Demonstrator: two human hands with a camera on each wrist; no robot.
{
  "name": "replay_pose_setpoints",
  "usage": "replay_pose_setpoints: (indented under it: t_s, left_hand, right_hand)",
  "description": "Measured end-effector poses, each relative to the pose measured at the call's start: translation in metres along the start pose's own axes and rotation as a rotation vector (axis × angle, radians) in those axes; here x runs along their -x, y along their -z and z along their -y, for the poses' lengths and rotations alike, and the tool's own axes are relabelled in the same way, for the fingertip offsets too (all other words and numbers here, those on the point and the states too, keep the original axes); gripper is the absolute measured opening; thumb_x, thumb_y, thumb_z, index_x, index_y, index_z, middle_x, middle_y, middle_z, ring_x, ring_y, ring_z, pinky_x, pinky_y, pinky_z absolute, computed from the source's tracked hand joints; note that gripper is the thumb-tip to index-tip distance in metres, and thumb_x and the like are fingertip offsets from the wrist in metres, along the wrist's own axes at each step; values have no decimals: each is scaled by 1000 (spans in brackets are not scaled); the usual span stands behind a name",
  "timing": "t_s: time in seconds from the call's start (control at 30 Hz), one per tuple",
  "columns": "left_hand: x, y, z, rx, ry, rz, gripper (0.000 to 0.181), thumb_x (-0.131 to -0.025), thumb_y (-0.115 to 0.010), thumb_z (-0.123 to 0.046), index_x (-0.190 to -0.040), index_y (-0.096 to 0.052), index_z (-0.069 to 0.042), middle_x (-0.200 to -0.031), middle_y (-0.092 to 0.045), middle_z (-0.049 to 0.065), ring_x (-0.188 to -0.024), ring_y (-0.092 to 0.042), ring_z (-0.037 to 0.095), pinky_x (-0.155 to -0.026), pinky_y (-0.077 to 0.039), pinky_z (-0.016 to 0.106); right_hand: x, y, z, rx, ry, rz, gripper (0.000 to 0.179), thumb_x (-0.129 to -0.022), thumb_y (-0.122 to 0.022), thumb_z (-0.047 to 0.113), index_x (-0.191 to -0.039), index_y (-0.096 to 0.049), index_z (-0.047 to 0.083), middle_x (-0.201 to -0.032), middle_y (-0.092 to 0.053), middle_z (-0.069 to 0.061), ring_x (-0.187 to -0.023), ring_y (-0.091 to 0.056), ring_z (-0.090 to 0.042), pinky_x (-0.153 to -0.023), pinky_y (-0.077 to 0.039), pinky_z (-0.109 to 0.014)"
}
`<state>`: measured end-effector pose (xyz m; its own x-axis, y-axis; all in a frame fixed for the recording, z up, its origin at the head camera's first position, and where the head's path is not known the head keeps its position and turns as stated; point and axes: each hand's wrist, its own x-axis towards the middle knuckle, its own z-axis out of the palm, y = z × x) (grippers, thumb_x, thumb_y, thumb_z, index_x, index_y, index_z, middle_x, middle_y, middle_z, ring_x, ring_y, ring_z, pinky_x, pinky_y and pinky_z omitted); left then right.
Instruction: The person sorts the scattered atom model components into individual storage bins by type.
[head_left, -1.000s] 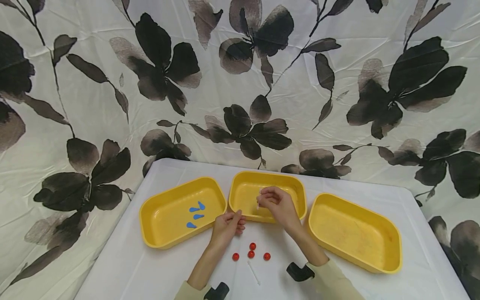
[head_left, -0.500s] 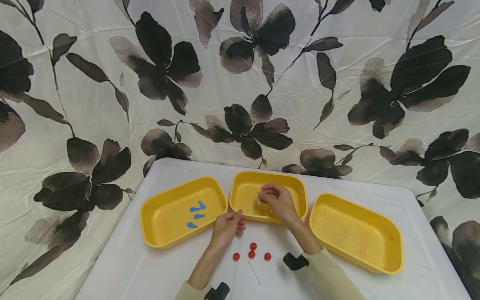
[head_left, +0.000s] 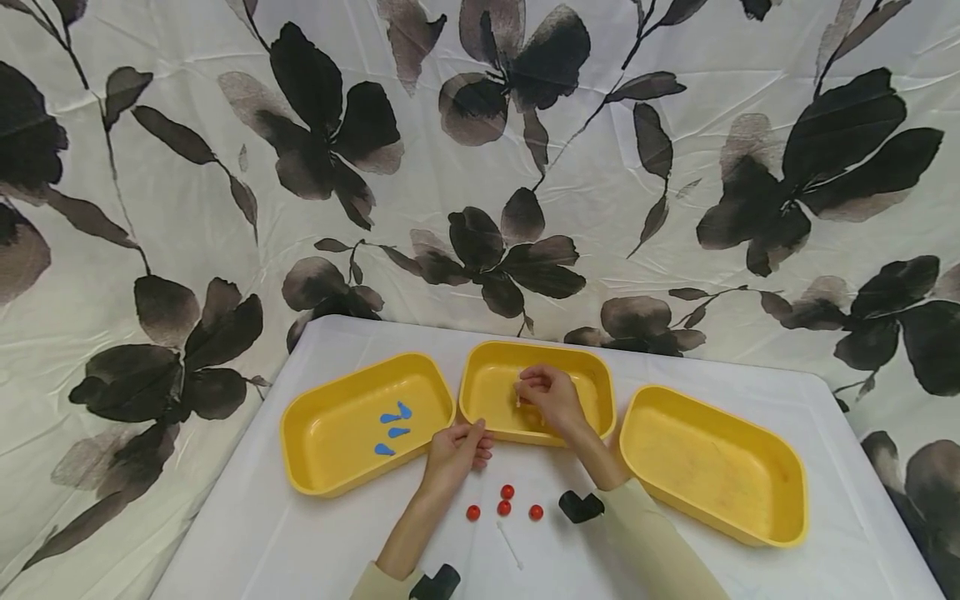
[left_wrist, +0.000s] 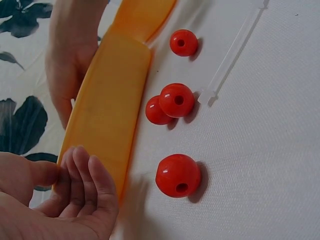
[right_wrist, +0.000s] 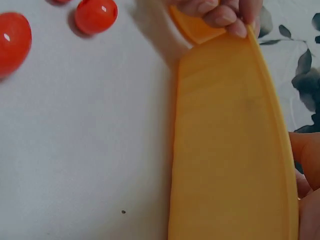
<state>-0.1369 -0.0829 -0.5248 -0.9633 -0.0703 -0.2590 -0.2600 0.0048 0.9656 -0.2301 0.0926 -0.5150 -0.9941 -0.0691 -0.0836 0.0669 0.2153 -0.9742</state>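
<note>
My left hand [head_left: 453, 454] pinches the near rim of the middle yellow tray [head_left: 495, 434] between thumb and fingers, at its left corner. Inside that tray, my right hand [head_left: 553, 402] holds a small thin white stick [head_left: 517, 398] upright between thumb and fingertips; in the right wrist view the tray wall hides most of this hand. On the cloth lie several red beads [head_left: 504, 507] with holes through them. A similar thin white stick [head_left: 510, 546], translucent with thicker ends [left_wrist: 208, 97], lies next to them.
The left yellow tray [head_left: 322, 483] contains several blue drop-shaped pieces [head_left: 397, 432]. On the right stands another yellow tray [head_left: 787, 500]. All three trays sit on a white cloth-covered table [head_left: 247, 533], before a flower-patterned curtain [head_left: 420, 192].
The right forearm has swung slightly leftward, while its fingertips with the white stick stay over nearly the same spot in the middle tray. The left hand keeps its hold on the rim.
</note>
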Motion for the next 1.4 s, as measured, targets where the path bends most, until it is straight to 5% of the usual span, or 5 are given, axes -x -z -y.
replay_pose_setpoints:
  t_s: [0.23, 0.4, 0.5, 0.7, 1.4]
  left_hand:
    - [9, -1, -15, 0, -1, 4, 36, -108, -54, -16, -104, -67, 16, -90, -71, 22, -74, -67, 20, -70, -61, 31]
    - [1, 0, -3, -3, 0, 1, 36, -108, -56, -21, -103, -69, 13, -89, -71, 17, -73, -66, 16, -70, -60, 29]
    - [5, 0, -8, -5, -14, 8, 36, -108, -55, -19, -103, -69, 13, -83, -70, 11, -73, -66, 18, -70, -60, 30]
    - [-4, 1, 4, 22, -19, 6, 38, -108, -57, -24, -103, -70, 11, -91, -72, 19, -71, -65, 13, -66, -59, 27]
    - [0, -1, 1, 22, -4, -2, 39, -107, -57, -28, -102, -71, 9, -92, -72, 19, -72, -66, 13, -67, -59, 25]
  right_hand:
    - [-4, 1, -4, 200, -13, 1, 13, -93, -74, 3, -103, -69, -3, -90, -67, -12, -71, -58, -18, -62, -49, -19]
    - [-4, 1, -4, 280, 2, 22, 11, -93, -74, 1, -101, -68, -3, -85, -66, -11, -66, -57, -17, -59, -49, -20]
    - [-4, 0, -4, 332, 27, 29, 10, -91, -74, -1, -99, -68, -4, -81, -65, -10, -63, -57, -15, -57, -48, -20]
    - [-5, -2, -7, 412, 92, 33, 10, -87, -73, -6, -94, -67, -6, -72, -64, -7, -61, -55, -13, -58, -45, -22]
    - [6, 0, -4, 505, 173, 10, 8, -87, -72, -4, -93, -68, -3, -79, -63, -7, -73, -57, -20, -70, -51, -31]
